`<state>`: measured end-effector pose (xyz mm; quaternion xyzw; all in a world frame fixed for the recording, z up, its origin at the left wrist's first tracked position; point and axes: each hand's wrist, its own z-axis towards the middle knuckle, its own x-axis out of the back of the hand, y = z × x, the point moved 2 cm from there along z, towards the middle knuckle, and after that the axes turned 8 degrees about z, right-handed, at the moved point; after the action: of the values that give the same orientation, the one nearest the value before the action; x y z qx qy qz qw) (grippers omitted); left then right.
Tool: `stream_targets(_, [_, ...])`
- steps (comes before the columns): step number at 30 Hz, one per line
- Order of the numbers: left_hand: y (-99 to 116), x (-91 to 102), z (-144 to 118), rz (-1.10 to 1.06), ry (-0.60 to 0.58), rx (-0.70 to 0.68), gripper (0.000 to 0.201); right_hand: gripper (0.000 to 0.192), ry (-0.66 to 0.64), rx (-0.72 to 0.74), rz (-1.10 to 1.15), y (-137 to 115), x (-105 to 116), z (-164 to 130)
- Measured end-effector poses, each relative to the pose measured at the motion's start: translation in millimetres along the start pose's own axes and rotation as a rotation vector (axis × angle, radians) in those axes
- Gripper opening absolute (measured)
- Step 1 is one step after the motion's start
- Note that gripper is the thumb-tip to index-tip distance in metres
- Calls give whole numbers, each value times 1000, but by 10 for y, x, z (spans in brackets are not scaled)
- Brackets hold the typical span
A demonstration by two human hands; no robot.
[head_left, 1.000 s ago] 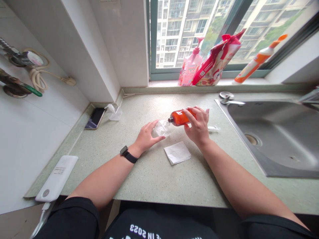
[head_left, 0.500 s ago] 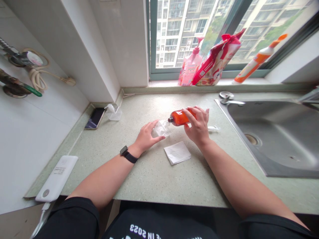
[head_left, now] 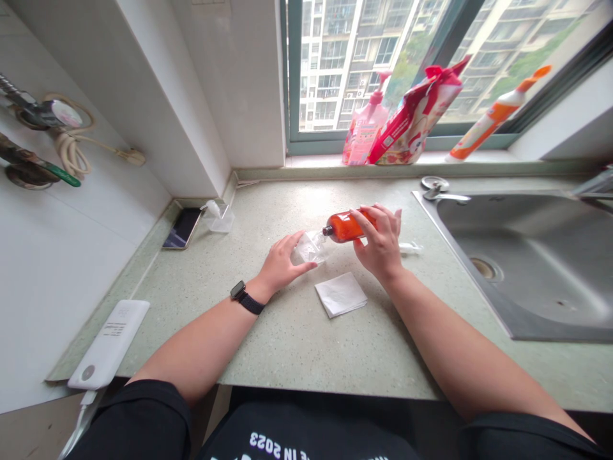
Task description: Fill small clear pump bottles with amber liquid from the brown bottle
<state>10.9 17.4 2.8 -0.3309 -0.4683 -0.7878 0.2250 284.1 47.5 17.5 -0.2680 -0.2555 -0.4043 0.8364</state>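
Head camera view: the right hand (head_left: 380, 246) wraps its grip around a tilted amber-orange plastic bottle (head_left: 345, 227), mouth lowered into a small clear plastic container (head_left: 310, 247) that the left hand (head_left: 282, 262) clasps steady on the speckled green tabletop (head_left: 297, 332). Pouring appears underway; next comes righting the bottle gently. A folded white tissue (head_left: 341, 294) lies nearby.

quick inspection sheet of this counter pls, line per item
surface: speckled counter, dry as far as seen
job's things: orange bottle tipped, neck at clear container
clutter: napkin, phone, power bank, dispenser
hands: left hand on the container; right hand grips the bottle
cables: coiled cord on wall
surroundings: sink, window sill with pink pouch
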Motion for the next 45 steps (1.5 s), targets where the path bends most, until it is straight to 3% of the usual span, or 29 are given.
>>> stream_targets(29, [-2, 8, -1, 11, -3, 7, 86, 84, 33, 17, 11, -11, 4, 1])
stream_targets(45, [2, 12, -2, 4, -6, 0, 85, 90, 30, 27, 1, 3, -7, 0])
